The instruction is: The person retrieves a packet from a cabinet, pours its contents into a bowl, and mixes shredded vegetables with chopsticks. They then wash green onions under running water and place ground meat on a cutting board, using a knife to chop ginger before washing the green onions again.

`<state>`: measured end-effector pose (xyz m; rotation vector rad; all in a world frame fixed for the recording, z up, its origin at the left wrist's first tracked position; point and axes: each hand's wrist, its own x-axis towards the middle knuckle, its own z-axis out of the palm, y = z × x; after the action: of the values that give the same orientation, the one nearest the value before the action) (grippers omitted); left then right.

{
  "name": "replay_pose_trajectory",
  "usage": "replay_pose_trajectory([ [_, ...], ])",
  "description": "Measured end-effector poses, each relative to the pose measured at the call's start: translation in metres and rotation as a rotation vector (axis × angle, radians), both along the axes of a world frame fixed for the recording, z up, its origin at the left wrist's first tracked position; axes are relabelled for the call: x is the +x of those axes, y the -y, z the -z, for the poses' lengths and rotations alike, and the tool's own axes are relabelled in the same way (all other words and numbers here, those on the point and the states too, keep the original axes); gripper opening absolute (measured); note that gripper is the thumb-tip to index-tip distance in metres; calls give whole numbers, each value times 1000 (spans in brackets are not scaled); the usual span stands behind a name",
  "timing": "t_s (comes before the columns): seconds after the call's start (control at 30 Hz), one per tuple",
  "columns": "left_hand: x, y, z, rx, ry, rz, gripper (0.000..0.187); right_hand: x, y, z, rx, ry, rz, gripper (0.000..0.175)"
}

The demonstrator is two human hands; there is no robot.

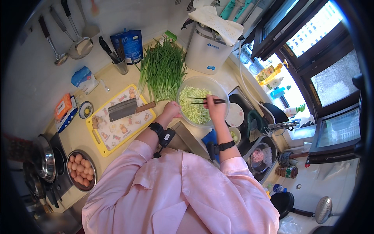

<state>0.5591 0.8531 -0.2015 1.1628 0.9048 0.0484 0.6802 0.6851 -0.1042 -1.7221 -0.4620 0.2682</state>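
In my right hand (215,106) is a pair of dark chopsticks (201,101), with their tips among pale green vegetable shreds (193,112). The shreds lie in a translucent plastic bowl (221,84) partly overhanging the sink. My left hand (171,109) is at the bowl's left rim with its fingers curled; whether they grip the rim is hidden. Left of it, a cleaver (124,110) with a wooden handle lies on a yellow-rimmed cutting board (128,134). A piece of ginger (95,121) sits at the board's left end. Behind the bowl spreads a large bunch of garlic chives (165,70).
A metal bowl of brown eggs (80,168) stands front left, near the stove. At right, the sink (243,98) holds a white plate (234,114) and a basin of pinkish meat (257,155). A white appliance (204,54) stands at the back; knives (112,52) stand in a cup.
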Motion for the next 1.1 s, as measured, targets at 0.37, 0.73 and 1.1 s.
replay_pose_trajectory([
  [0.37,-1,2,-4,46,-6,3,12,49,38,-8,-210,203,-13,20],
  [0.73,2,-2,3,25,-18,26,13,26,47,3,-273,373,-279,13],
  [1.1,1,1,-2,63,-23,36,12,35,18,43,-234,399,137,22],
])
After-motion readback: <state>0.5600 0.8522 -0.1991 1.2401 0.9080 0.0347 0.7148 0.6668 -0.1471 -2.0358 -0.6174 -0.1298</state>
